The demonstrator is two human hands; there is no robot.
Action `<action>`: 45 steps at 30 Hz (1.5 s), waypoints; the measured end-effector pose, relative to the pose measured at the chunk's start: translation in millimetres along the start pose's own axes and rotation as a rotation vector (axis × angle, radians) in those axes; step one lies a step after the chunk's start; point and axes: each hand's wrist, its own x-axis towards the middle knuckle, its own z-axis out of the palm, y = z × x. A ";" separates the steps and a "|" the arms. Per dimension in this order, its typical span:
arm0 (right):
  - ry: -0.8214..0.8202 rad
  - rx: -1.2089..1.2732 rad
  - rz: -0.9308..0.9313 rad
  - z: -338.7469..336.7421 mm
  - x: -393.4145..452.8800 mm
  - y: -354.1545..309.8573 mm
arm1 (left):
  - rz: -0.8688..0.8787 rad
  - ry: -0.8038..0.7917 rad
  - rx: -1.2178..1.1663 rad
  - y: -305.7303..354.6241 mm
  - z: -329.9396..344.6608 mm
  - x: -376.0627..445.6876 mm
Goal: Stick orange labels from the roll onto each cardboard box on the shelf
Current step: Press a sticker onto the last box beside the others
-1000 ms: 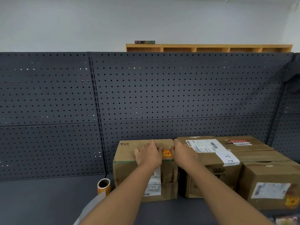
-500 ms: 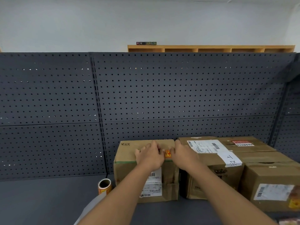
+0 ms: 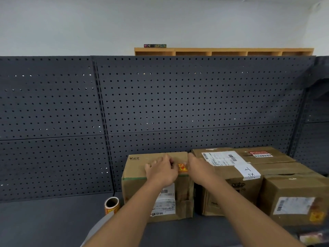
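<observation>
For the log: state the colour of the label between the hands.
Orange label with red print, head view.

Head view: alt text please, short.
Both hands, left hand and right hand, rest on the leftmost cardboard box either side of an orange label on its top. The label roll stands left of it; more boxes sit right.

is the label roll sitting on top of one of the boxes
No, the label roll stands on the shelf surface, left of the leftmost cardboard box, not on it.
</observation>
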 end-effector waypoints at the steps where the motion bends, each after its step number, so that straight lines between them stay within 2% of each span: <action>1: 0.002 -0.023 -0.002 0.2 0.5 -0.7 | -0.003 -0.007 -0.001 0.1 -0.3 -0.2; 13: -0.015 0.050 -0.016 -2.8 -2.6 0.1 | -0.005 -0.057 -0.014 -0.7 -4.7 2.2; 20: -0.026 -0.019 0.007 -6.9 -8.9 -2.9 | 0.028 -0.040 -0.003 -2.3 -2.2 -1.4; 28: 0.017 0.223 0.037 -18.5 -8.9 5.1 | 0.041 0.043 -0.086 -5.9 -10.2 -4.7; 31: 0.085 0.273 0.057 -26.4 -9.0 6.3 | 0.089 0.090 -0.140 -14.9 -21.6 -2.2; 35: 0.156 0.384 0.083 -33.5 -8.4 5.4 | 0.126 0.230 0.044 -36.4 -45.0 -3.1; 38: 0.152 0.468 0.101 -39.2 -9.9 8.3 | 0.059 0.299 0.115 -61.4 -60.7 -4.6; 40: 0.131 0.486 0.112 -41.5 -10.3 11.6 | -0.020 0.261 0.102 -78.5 -66.1 -5.2; 42: 0.096 0.488 0.103 -40.9 -9.7 13.3 | -0.115 0.157 0.043 -93.4 -65.7 -3.9; 45: 0.031 0.526 0.111 -31.3 -7.0 12.2 | -0.232 -0.004 -0.194 -105.5 -58.2 -4.0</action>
